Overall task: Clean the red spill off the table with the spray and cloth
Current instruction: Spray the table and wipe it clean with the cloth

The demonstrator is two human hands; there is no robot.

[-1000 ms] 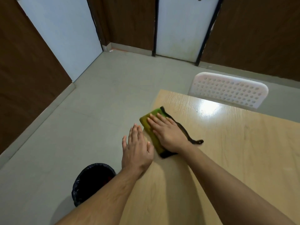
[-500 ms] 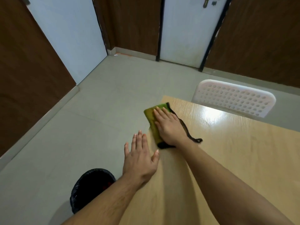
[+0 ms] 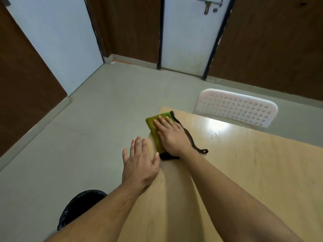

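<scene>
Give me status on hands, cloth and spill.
Right hand flat on green cloth at table edge. Left hand open beside it. No red spill visible. Nothing in the way.

Light wood-grain laminate table (image 3: 244, 172) fills the lower right of the head view, far-left corner pointing toward 11 o'clock, with a bright glare patch on the surface near its far edge at 1 o'clock. Folded green cloth with black trim and a trailing black loop strap (image 3: 153, 127) lies flat at that far-left corner, its left edge overhanging the table's left edge; the right hand (image 3: 172, 137) presses on it with straight fingers. The left hand (image 3: 139, 163), fingers spread, sits at the table's left edge at 9 o'clock of the cloth; contact cannot be told.
</scene>
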